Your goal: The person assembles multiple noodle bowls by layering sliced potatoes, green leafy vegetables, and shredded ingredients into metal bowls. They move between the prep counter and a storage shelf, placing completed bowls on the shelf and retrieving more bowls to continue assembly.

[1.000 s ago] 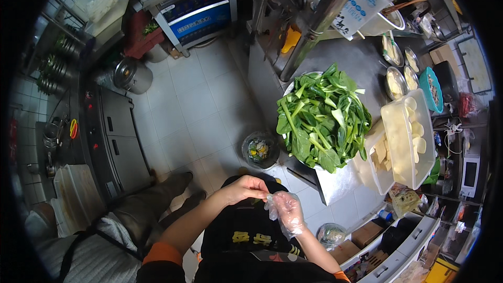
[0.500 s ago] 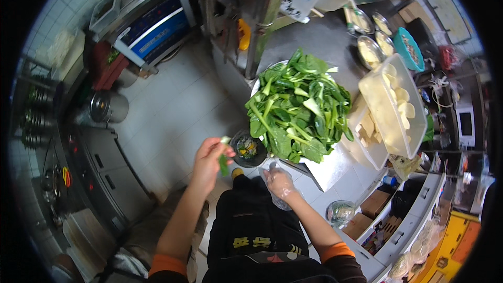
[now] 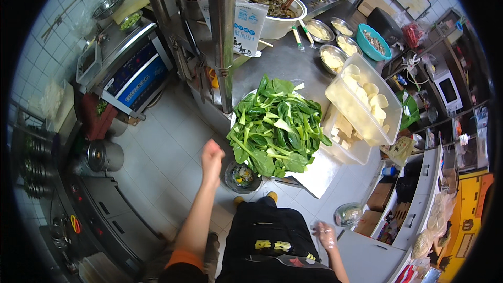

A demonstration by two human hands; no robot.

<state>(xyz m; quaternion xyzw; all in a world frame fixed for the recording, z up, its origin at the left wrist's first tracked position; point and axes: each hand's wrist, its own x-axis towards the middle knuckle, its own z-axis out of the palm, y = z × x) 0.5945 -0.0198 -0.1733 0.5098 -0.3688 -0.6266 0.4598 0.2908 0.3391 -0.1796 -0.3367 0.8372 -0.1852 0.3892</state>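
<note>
My left hand [image 3: 211, 163] is raised left of a heap of leafy greens [image 3: 277, 128], its fingers curled closed. Whatever may be in it is hidden. Low by my right side hangs my right hand [image 3: 326, 235] in a clear plastic glove, fingers loosely apart and holding nothing I can see. The greens are piled in a pale container [image 3: 233, 119] on the steel counter's near edge. Below them, close to my left hand, stands a dark waste bin [image 3: 229, 179] with scraps inside.
Right of the greens are stacked clear tubs [image 3: 346, 156] of pale slices. Farther back stand metal bowls [image 3: 331, 58], a turquoise basket [image 3: 373, 42] and a white pot [image 3: 272, 26]. A steel post [image 3: 224, 63] rises at the counter's left corner. A bagged bundle [image 3: 348, 214] lies near the drawers.
My left hand has closed, and the green leaf piece seen in it before no longer shows. My gloved right hand has dropped away from beside the bin to my right side. The view has shifted.
</note>
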